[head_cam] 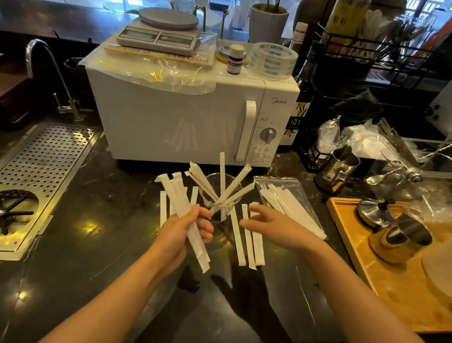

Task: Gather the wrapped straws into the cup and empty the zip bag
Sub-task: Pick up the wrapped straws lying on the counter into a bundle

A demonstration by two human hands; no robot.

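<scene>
A clear glass cup [210, 189] stands on the dark counter in front of the microwave, with several paper-wrapped straws [234, 184] fanned out of it. My left hand [181, 232] is shut on a bundle of wrapped straws [182, 203], held tilted just left of the cup. My right hand [275, 224] hovers open with fingers spread, right of the cup and above three loose straws [249, 247] lying on the counter. More loose straws [162, 209] lie behind the left hand. A clear zip bag [290, 203] with straws inside lies flat to the right.
A white microwave [185, 119] stands close behind the cup. A perforated metal drain tray [33, 173] and tap are at the left. At the right sit a wooden tray [378, 274] with metal cups, a steel jug [335, 169] and a cutlery rack.
</scene>
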